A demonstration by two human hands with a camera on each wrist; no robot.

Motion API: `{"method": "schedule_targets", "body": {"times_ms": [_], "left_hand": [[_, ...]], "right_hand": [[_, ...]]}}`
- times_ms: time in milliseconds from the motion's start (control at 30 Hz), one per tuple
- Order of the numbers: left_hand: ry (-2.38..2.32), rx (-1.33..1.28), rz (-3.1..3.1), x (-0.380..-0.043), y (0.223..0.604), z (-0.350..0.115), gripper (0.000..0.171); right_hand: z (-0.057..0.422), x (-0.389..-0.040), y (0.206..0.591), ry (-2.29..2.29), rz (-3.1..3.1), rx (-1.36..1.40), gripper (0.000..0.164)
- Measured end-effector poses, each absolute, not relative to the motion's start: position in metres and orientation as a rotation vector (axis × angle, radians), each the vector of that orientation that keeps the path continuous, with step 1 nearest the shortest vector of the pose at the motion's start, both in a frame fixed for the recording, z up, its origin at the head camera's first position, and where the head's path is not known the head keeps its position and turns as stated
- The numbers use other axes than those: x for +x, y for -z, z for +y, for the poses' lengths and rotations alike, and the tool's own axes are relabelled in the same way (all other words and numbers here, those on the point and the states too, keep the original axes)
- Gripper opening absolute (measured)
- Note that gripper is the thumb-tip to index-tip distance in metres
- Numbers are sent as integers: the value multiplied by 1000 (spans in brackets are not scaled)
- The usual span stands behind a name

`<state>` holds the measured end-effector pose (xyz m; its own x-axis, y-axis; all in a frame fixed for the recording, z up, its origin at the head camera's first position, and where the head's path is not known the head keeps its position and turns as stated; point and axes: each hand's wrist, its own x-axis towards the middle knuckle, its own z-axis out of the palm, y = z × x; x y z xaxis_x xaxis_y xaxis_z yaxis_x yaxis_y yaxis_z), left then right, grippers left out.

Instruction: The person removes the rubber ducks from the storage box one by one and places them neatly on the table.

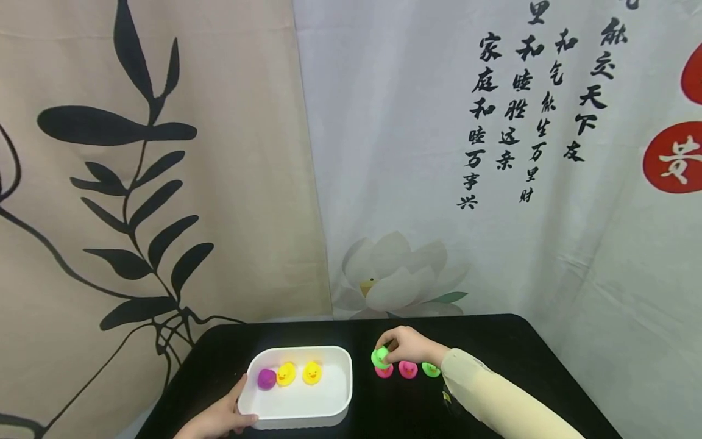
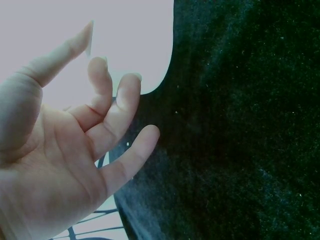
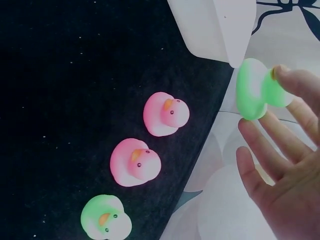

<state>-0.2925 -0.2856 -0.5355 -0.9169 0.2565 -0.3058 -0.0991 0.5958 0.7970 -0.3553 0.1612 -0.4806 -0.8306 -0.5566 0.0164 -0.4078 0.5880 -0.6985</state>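
Observation:
My right hand (image 1: 412, 346) pinches a green rubber duck (image 1: 381, 358) between thumb and fingers, raised over the row of ducks right of the tray. In the right wrist view this duck (image 3: 251, 90) is tipped on its side. Two pink ducks (image 3: 166, 114) and another green duck (image 3: 106, 218) stand in a row on the black cloth. My left hand (image 1: 222, 410) grips the near left corner of a white plastic tray (image 1: 307, 416), thumb and curled fingers at its wall (image 2: 135, 45). Inside the tray are two yellow ducks (image 1: 312, 372) and a round purple thing (image 1: 266, 379).
A black cloth (image 1: 406, 408) covers the table. Behind its far edge hangs a printed curtain (image 1: 252, 183) with leaves, a lotus and writing. A small dark object with yellow marks (image 1: 446, 397) lies by the right sleeve (image 1: 499, 390), partly hidden.

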Motion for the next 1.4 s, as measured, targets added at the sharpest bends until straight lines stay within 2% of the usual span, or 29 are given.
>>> {"method": "schedule_targets", "body": {"times_ms": [633, 1400], "left_hand": [[-1269, 150, 2422, -289, 536, -287, 101], [-1259, 88, 2418, -291, 537, -286, 101]], "right_hand": [[170, -340, 502, 1149, 2514, -772, 23], [172, -332, 539, 1205, 2445, -775, 19]]}}
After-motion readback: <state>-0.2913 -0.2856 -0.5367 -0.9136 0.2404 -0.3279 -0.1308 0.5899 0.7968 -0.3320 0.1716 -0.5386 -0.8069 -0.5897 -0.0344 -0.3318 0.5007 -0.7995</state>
